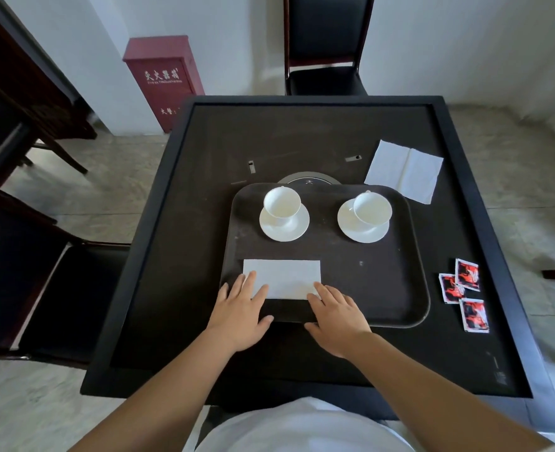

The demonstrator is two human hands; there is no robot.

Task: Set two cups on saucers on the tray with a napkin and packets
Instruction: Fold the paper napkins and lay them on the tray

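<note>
While both hands lie flat with fingers straight, the left hand [241, 309] and right hand [336, 318] press the near corners of a folded napkin [284, 277] at the tray's [383, 288] 7 o'clock. At 11 o'clock a cup [282, 201] stands on a saucer [284, 225]; at 1 o'clock a second cup [372, 208] sits on its saucer [362, 228]. Off the tray, three packets [463, 293] lie on the tabletop [184, 256] at 3 o'clock, and a spare napkin [404, 169] at 2 o'clock.
</note>
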